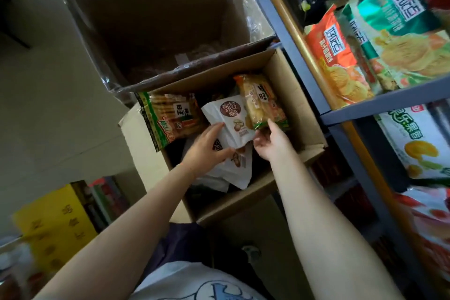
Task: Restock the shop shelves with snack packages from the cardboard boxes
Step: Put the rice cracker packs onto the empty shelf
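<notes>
Cardboard box (289, 95), flaps open, is sitting just beside the blue-grey shelf frame (289, 39). Inside, a white pouch (225, 117) is showing a brown round label with Chinese characters that cannot be made out, above a peanut drawing. The left hand (207, 147) is gripping this pouch at its near left edge, fingers lying along the front face and thumb curled at the lower edge. A second white pouch (235, 165) is lying directly under that hand. Just right of the held pouch, the right hand (270, 140) is reaching for an orange cracker pack (261, 102), fingers loosely spread, forefinger touching its near green-trimmed end. Left of the left hand, a green-edged cracker pack (168, 117) is leaning on the box wall. Beyond the right hand, green and orange crisp bags (341, 56) are standing on the shelf.
</notes>
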Demonstrator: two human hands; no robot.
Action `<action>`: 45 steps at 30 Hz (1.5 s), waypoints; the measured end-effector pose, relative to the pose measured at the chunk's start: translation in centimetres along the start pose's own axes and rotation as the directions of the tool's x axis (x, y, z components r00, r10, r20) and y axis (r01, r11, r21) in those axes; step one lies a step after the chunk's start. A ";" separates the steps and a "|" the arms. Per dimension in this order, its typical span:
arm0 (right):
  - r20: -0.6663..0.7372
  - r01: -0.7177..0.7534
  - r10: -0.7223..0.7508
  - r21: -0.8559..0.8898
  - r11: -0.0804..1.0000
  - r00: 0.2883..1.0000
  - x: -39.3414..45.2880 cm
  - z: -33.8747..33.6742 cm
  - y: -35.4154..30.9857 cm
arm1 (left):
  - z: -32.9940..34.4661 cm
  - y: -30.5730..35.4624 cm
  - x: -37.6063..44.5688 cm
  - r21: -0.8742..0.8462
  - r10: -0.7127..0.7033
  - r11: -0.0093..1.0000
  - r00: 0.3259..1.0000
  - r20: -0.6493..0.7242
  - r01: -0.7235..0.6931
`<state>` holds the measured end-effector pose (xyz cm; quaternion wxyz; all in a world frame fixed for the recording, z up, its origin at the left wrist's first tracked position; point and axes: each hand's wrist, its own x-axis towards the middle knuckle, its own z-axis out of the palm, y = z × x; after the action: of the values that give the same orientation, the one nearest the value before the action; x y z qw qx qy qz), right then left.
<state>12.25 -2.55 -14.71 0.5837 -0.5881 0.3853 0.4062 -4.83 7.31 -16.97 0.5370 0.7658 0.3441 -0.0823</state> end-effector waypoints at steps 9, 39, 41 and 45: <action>0.114 0.067 -0.060 -0.053 0.996 0.992 -2.7 0.2 -0.2 | -0.8 3.1 -0.2 -0.259 -0.096 0.964 0.989 -0.110 0.064; -0.222 0.906 -0.894 0.268 0.328 0.390 -31.6 -48.4 -6.3 | 25.3 42.7 -21.4 -0.626 0.618 0.742 0.605 0.502 -0.239; -0.320 0.934 -0.884 0.229 0.276 0.340 -32.8 -53.2 -6.2 | 29.2 44.8 -24.2 -0.627 0.644 0.729 0.588 0.490 -0.275; -0.471 0.977 -0.856 0.076 0.201 0.213 -34.6 -62.4 -6.5 | 36.7 49.7 -28.6 -0.604 0.687 0.711 0.538 0.488 -0.360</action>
<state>7.15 -65.55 19.10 0.7313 -0.6391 0.1066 -0.2130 13.26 -46.79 20.26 0.7778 0.6063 -0.1238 -0.1100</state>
